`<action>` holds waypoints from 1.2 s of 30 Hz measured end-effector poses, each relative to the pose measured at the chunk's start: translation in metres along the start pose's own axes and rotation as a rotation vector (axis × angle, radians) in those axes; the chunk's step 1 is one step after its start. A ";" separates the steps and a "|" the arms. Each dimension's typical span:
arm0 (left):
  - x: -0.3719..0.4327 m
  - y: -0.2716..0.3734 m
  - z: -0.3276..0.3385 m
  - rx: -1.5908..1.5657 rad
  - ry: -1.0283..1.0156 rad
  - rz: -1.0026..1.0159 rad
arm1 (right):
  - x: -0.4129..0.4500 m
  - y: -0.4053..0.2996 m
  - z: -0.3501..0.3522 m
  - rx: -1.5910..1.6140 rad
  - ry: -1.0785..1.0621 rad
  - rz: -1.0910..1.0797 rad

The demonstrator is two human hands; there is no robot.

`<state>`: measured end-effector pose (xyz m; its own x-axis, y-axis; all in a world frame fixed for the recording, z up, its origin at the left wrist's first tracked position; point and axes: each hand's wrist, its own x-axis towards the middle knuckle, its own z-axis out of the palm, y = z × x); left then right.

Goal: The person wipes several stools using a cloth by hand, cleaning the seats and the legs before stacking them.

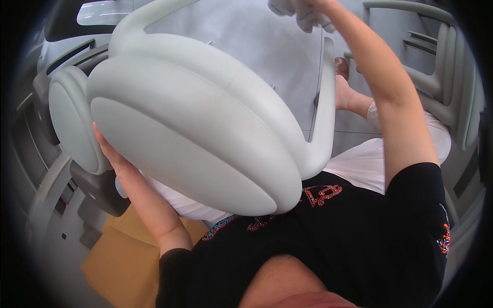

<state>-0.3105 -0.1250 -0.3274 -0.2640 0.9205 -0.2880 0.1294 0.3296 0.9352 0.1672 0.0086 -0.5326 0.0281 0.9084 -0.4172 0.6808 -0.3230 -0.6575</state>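
A grey moulded plastic chair point(200, 127) lies tilted across my lap, its rounded panel towards me and a leg reaching along the right. At the panel's left edge is my left hand point(106, 148), its fingers partly hidden behind the chair. My right hand point(321, 4) is raised at the top edge, mostly cut off by the frame, beside a crumpled whitish cloth point(304, 15). The cloth is blurred, and the fingers on it are hard to make out.
More grey plastic chairs point(450, 69) stand at the right, and another rounded chair part point(73, 123) is close at the left. A yellow-orange padded item point(123, 254) lies at the lower left. A foot in a brown shoe point(342, 67) rests on the grey tiled floor point(254, 34).
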 end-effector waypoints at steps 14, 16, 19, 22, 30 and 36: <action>0.029 0.059 0.075 0.116 -0.106 0.113 | -0.187 -0.089 -0.196 0.478 0.343 -0.025; 0.038 0.063 0.081 0.078 -0.092 0.094 | -0.206 -0.104 -0.196 0.483 0.234 -0.004; 0.054 0.067 0.099 0.030 -0.131 0.080 | -0.221 -0.109 -0.190 0.557 0.036 0.034; 0.064 0.077 0.129 0.040 -0.115 0.124 | -0.214 -0.097 -0.173 0.543 0.049 0.060; 0.099 0.097 0.177 -0.052 -0.183 0.084 | -0.203 -0.078 -0.154 0.414 -0.143 0.096; 0.089 0.100 0.190 -0.194 -0.298 -0.062 | -0.191 -0.071 -0.140 0.811 -0.251 0.168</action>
<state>-0.1392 0.0297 -0.2985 0.0282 0.9303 -0.3657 -0.0695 0.3667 0.9277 0.2160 -0.1046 -0.3184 -0.1465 0.7769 -0.6124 -0.0531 -0.6243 -0.7794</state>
